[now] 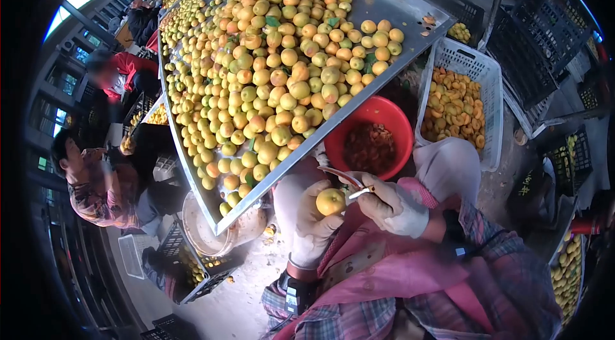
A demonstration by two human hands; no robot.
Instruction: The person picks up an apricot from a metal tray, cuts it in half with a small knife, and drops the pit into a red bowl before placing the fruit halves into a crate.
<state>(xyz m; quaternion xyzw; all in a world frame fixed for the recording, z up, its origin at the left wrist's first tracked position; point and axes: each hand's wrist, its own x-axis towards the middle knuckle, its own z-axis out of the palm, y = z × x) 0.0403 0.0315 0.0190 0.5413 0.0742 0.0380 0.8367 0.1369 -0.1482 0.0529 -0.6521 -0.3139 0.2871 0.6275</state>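
My left hand (314, 228), in a pale work glove, is closed around a yellow-orange apricot (330, 202). Close beside it, my right hand (392, 209), gloved too, grips a small hand cutter (360, 193) with a reddish arm and a pale metal part, its near end right at the fruit. Just beyond both hands stands a red bowl (410, 138) with dark pits and wet scraps in its bottom. A metal-rimmed sorting table (413, 10) slopes away in front, heaped with whole apricots (275, 77).
At right stands a white crate (494, 93) of halved apricots (453, 106), with black crates (525, 52) stacked behind it. A white bucket (240, 231) sits under the table's near corner. A co-worker (106, 189) sits at left, others farther back.
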